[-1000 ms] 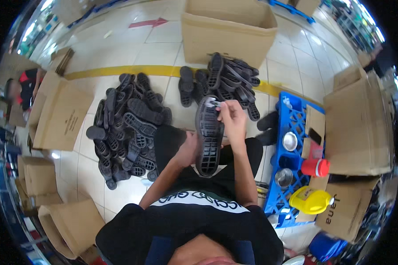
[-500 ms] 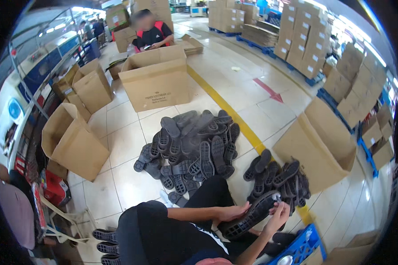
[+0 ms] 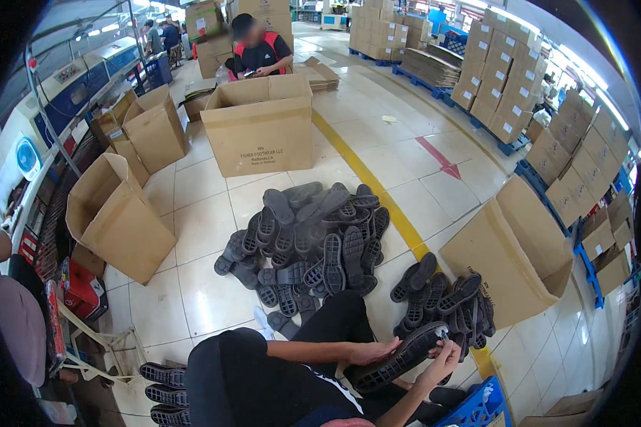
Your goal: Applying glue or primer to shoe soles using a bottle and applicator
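Note:
A black shoe sole [image 3: 397, 357] with a grid of hollow cells lies tilted across my lap. My left hand [image 3: 374, 351] grips its near edge, the thumb along the side. At the sole's upper right end, my right hand [image 3: 444, 358] pinches a small silvery tool [image 3: 441, 332] against the rim; its exact kind is too small to make out. Just beyond my hands is a heap of similar soles [image 3: 457, 295]. A larger pile of soles [image 3: 306, 238] spreads over the floor in front of my knees.
Open cardboard boxes stand at the right [image 3: 513, 242], at the left [image 3: 124, 220] and ahead [image 3: 260, 128]. A blue plastic crate [image 3: 477, 406] is close to my right arm. Several soles [image 3: 167, 395] line up at my left. One person [image 3: 260, 53] sits behind the far box; another is at the left edge.
My view has shifted slightly, so the scene sits a little differently. Both hands keep their hold on the sole and the tool, which stays at the sole's upper end.

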The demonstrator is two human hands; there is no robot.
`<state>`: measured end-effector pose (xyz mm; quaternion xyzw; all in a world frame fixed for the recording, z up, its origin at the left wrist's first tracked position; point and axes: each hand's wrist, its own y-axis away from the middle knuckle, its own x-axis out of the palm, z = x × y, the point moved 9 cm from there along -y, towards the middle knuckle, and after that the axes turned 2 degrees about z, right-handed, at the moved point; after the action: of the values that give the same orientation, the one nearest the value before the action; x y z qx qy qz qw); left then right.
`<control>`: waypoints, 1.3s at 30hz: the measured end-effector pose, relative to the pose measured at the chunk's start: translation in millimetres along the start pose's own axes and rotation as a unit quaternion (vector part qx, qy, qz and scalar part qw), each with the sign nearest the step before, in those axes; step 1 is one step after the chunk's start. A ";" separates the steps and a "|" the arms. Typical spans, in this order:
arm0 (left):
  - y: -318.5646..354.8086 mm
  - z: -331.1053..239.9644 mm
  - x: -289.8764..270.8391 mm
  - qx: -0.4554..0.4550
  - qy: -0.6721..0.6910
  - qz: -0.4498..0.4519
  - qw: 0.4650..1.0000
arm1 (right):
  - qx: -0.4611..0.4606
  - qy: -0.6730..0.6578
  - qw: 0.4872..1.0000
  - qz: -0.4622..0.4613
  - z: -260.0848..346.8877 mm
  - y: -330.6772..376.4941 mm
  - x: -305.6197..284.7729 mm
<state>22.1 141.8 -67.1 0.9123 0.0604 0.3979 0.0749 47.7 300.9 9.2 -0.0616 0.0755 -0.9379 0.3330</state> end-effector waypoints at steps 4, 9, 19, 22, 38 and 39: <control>1.0 4.2 4.0 -0.022 -0.002 0.011 1.000 | -0.005 0.011 1.000 -0.012 1.1 3.2 -5.1; -1.3 1.1 -0.6 0.046 -0.098 0.039 0.993 | -0.002 0.010 1.000 -0.015 2.8 6.2 -3.6; 7.4 -3.6 7.1 -0.032 -0.013 -0.003 0.999 | -0.004 0.000 1.000 -0.017 -2.4 4.0 -4.2; 4.8 3.3 -1.1 -0.039 -0.001 -0.009 0.999 | 0.000 -0.010 1.000 -0.015 -4.1 3.1 -0.7; 5.9 23.3 3.5 0.055 -0.091 0.052 0.993 | 0.031 0.004 0.999 -0.032 -9.2 24.8 -19.7; 3.5 28.3 -21.1 0.072 -0.171 0.004 0.983 | 0.051 -0.024 0.998 -0.019 -16.5 20.7 -15.3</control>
<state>28.8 132.4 -100.6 0.9701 0.0714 0.2313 0.0169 69.5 296.4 -11.8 -0.0681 0.0182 -0.9449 0.3197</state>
